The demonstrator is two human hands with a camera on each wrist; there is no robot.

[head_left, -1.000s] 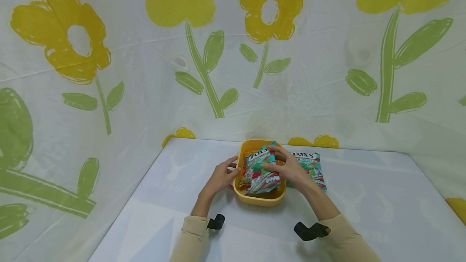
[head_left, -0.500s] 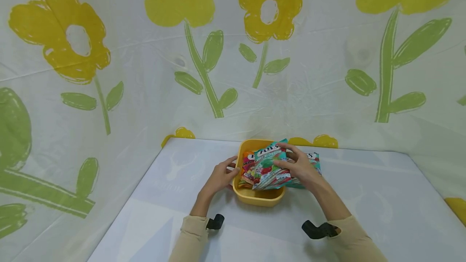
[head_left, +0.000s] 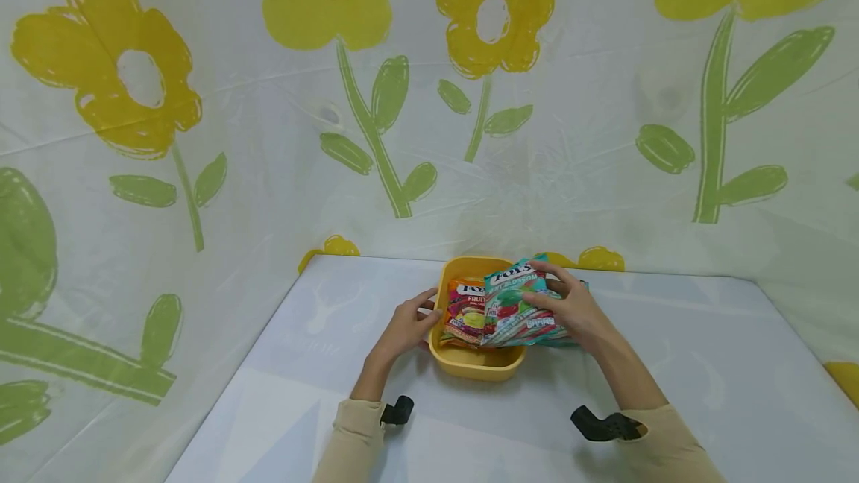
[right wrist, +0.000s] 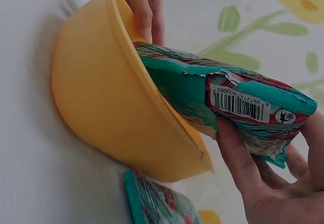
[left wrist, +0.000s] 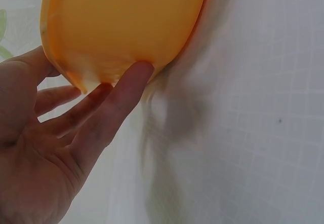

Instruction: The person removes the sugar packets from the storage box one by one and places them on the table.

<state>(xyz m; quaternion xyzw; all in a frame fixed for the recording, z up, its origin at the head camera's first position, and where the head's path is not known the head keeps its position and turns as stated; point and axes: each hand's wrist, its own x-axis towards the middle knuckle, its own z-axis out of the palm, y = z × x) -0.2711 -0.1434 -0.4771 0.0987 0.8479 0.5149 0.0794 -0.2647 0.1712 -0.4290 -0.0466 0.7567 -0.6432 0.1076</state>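
My right hand (head_left: pixel 579 313) pinches a teal bag of Fox's candy (head_left: pixel 513 305) by its right edge. In the right wrist view the bag (right wrist: pixel 238 100) is tilted, one end dipping inside the yellow plastic basin (right wrist: pixel 96 82). My left hand (head_left: pixel 408 326) holds the basin at its left side; in the left wrist view the fingers (left wrist: pixel 116 105) touch the outer wall while the thumb reaches over the rim. An orange-red bag of Fox's candy (head_left: pixel 463 315) lies inside the basin, partly hidden by the teal bag.
Another teal candy bag (right wrist: pixel 164 201) lies on the table right of the basin, largely covered by the held bag and right hand in the head view. A flower-printed curtain (head_left: pixel 537 133) rises behind the white table (head_left: pixel 302 408).
My right hand has moved rightward with the teal bag, from over the basin toward its right rim, uncovering more of the orange-red bag. The left hand and basin have stayed put.
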